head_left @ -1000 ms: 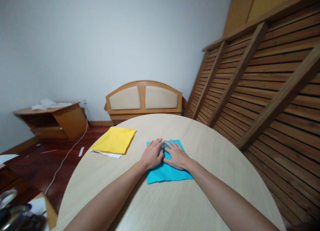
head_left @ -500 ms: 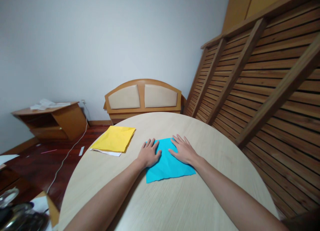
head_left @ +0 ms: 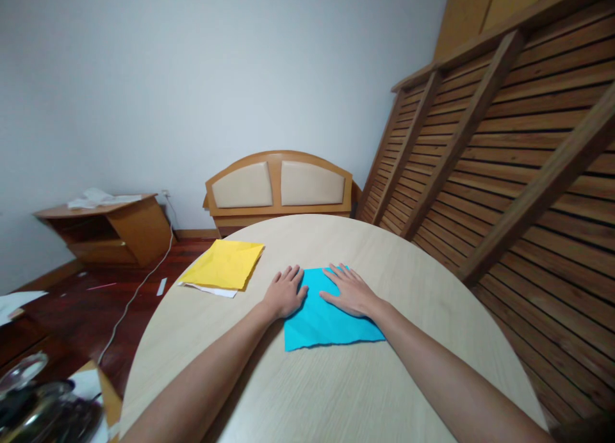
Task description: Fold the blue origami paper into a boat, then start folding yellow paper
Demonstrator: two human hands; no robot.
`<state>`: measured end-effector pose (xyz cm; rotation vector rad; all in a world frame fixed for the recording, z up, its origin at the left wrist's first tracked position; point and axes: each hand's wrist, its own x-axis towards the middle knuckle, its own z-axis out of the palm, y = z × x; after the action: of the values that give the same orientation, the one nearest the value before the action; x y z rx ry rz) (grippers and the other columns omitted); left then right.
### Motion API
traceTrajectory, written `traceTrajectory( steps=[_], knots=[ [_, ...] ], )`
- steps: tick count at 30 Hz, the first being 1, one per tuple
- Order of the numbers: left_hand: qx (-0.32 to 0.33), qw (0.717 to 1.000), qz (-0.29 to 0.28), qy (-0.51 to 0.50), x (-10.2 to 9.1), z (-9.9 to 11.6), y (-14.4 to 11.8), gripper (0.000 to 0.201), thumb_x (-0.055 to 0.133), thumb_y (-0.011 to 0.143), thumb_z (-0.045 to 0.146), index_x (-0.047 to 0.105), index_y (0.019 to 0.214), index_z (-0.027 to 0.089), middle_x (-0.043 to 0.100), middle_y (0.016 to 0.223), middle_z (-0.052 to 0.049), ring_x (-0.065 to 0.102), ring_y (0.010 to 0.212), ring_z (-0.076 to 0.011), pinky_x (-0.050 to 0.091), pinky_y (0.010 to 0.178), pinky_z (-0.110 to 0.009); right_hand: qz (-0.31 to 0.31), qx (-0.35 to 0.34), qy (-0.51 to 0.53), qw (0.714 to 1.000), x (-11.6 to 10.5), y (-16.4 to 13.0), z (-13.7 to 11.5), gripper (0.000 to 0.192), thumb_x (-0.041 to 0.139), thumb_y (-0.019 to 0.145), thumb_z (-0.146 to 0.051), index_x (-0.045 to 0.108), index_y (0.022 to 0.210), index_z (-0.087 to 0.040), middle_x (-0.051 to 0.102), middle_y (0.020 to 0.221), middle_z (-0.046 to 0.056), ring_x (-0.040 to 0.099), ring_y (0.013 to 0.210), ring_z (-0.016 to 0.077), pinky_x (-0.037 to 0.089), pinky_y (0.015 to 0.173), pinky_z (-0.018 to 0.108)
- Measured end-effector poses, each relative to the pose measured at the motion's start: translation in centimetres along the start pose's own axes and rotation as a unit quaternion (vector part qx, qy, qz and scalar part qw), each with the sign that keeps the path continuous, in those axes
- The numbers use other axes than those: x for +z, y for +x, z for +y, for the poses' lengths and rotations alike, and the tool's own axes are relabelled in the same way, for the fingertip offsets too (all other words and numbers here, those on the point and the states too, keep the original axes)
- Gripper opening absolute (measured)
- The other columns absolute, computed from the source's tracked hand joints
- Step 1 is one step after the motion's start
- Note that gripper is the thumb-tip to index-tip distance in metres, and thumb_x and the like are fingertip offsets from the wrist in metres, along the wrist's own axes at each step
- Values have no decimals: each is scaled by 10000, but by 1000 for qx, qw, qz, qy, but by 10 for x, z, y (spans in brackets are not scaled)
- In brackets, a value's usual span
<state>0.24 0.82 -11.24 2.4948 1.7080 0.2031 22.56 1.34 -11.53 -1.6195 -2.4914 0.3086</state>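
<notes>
Blue paper's (head_left: 327, 318) far corners under both palms; metal objects (head_left: 33, 404) cut off bottom-left.

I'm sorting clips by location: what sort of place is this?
Probably a spare room at home: a headboard against the wall, leaning slatted bed frames, and a round table with coloured paper.

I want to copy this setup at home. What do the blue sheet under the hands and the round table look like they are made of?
The blue sheet looks like thin matte paper: it lies flat, shows faint crease lines and has a slightly uneven near edge. The round table looks like pale wood or a wood-look laminate, with fine straight grain and a dull finish; which one cannot be told.
</notes>
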Motion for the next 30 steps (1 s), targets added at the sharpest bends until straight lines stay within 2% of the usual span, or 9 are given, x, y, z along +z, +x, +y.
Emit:
traceTrajectory(
  steps=[3, 6, 8, 10, 13, 16, 21, 26, 30],
  knots=[
    [-40, 998, 49, 25, -3, 2, -3, 609, 352, 987, 451, 369, 1489, 107, 312, 1585, -152, 241, 1481, -318, 194, 1199, -509, 0, 16, -1, 1000, 1, 0, 2, 910, 298, 862, -801, 264, 1564, -223, 176, 1642, 55, 120, 1509, 320, 93, 1213, 492],
    [3, 995, 97, 23, -3, 10, -6, 547, 361, 990, 405, 401, 1473, 150, 330, 1585, -114, 266, 1477, -265, 175, 1218, -443, 17, 35, -5, 999, 2, 1, 1, 880, 340, 872, -770, 293, 1554, -216, 193, 1637, 69, 132, 1504, 336, 85, 1202, 535],
    [31, 997, 77, 0, -1, 17, -7, 557, 339, 998, 419, 400, 1478, 144, 319, 1590, -109, 288, 1471, -247, 220, 1209, -406, 36, 45, -9, 998, 1, 1, 0, 834, 380, 887, -724, 335, 1538, -204, 225, 1628, 83, 154, 1499, 342, 93, 1198, 537],
    [35, 999, 38, -11, 2, 23, -8, 572, 349, 989, 413, 387, 1491, 142, 306, 1595, -106, 260, 1481, -268, 237, 1203, -434, 68, 40, -18, 997, -2, 1, -1, 764, 414, 906, -661, 396, 1507, -189, 276, 1611, 97, 190, 1491, 333, 91, 1200, 523],
    [26, 999, 17, -17, 5, 26, -8, 585, 322, 994, 419, 370, 1505, 139, 291, 1599, -107, 236, 1488, -278, 223, 1205, -462, 107, -13, -21, 994, -8, -3, -6, 666, 410, 940, -581, 466, 1462, -171, 350, 1579, 105, 257, 1473, 284, 98, 1211, 466],
    [27, 999, 15, -18, 6, 25, -7, 591, 324, 994, 418, 363, 1511, 134, 284, 1600, -110, 231, 1490, -270, 211, 1210, -455, 61, -87, 17, 994, -7, -10, -13, 694, 372, 944, -633, 425, 1493, -213, 321, 1597, 67, 262, 1476, 248, 161, 1209, 415],
    [10, 1000, 0, -3, 5, 8, -3, 595, 291, 1009, 455, 315, 1532, 171, 236, 1616, -92, 190, 1500, -278, 197, 1204, -505, -19, -58, 37, 997, -2, -14, -13, 837, 347, 883, -767, 293, 1553, -268, 208, 1632, 43, 134, 1509, 309, 94, 1216, 496],
    [-54, 998, 24, 38, -2, -11, -4, 591, 313, 1013, 461, 349, 1503, 131, 285, 1591, -161, 244, 1479, -326, 219, 1184, -536, -12, -31, 32, 999, -5, -12, -6, 864, 337, 866, -795, 283, 1555, -276, 182, 1638, 47, 118, 1510, 319, 109, 1207, 516],
    [8, 996, 79, 35, -7, -2, -11, 560, 380, 1001, 424, 361, 1495, 160, 267, 1606, -134, 208, 1496, -288, 161, 1218, -491, 8, -29, 28, 999, -6, -14, -7, 873, 355, 855, -801, 343, 1535, -254, 235, 1625, 70, 160, 1501, 321, 99, 1208, 510]
  ],
)
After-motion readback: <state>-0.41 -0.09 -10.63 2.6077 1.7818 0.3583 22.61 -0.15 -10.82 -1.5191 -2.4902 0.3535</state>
